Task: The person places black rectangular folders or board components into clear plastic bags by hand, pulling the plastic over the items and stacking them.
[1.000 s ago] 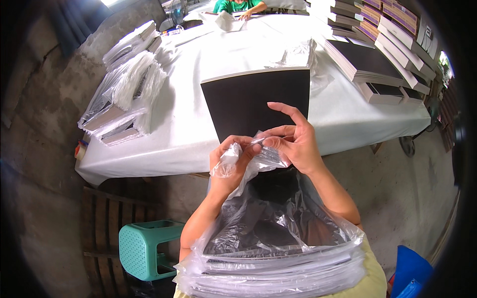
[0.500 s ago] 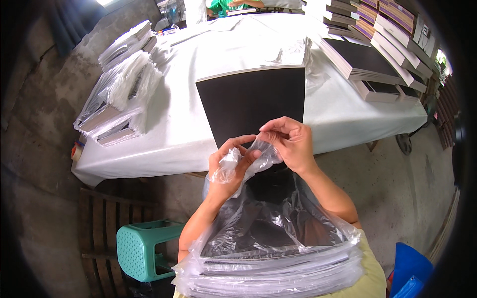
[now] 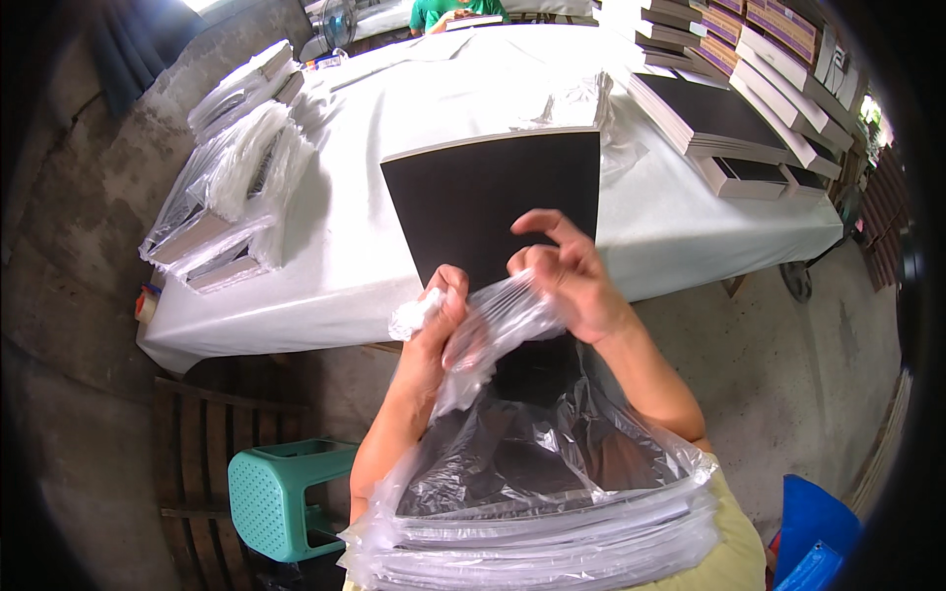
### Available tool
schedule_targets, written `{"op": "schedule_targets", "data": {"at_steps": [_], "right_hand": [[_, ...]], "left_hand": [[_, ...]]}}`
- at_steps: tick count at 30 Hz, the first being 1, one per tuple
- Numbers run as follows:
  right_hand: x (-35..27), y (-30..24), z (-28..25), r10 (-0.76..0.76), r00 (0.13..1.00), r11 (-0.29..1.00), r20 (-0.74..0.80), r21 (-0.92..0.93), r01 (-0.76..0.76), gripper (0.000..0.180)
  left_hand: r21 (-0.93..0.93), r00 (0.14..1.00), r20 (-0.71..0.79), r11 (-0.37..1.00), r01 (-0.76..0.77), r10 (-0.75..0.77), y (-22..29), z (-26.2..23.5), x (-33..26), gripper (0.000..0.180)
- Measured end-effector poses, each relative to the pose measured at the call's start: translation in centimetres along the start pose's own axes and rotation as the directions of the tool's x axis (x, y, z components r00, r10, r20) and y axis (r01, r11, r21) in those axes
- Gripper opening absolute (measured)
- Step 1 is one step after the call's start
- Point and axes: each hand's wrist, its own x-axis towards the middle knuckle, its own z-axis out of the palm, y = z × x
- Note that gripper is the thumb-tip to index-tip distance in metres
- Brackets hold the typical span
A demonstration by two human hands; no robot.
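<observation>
Left hand point(image 3: 434, 313) clamps the plastic film point(image 3: 505, 317); right hand point(image 3: 572, 284) pinches opposite, 1 finger raised, apparently to hold it taut.

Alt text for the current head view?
Left hand and right hand hold clear plastic between them, a wrapped stack nearer the body. Beyond: a black board, white-covered table, wrapped piles left, black-topped piles right.

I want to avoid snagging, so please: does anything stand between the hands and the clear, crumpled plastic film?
Nothing visible does: the left hand and the right hand both hold the clear, crumpled plastic film, stretched between them. The flat, black rectangular panel shows beyond them.
</observation>
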Motion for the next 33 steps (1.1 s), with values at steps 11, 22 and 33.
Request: {"op": "schedule_targets", "data": {"at_steps": [11,22,33], "right_hand": [[0.2,-7.4,-7.8,-0.138,0.974,0.99,-0.181,-0.044,0.132,0.047],[-1.7,-1.3,-6.1,-0.216,0.783,0.878,0.583,0.468,-0.106,0.077],[-1.4,-1.9,-4.9,-0.216,0.852,0.975,0.477,0.15,0.163,0.058]], "left_hand": [[0.159,0.958,0.173,0.954,-0.256,0.228,3.1,-7.7,-2.5,0.022],[-0.216,0.901,0.301,0.942,-0.255,0.313,1.5,-6.7,0.2,0.075],[-0.041,0.81,0.577,0.994,-0.102,0.108,0.4,-8.1,-1.7,0.049]]}}
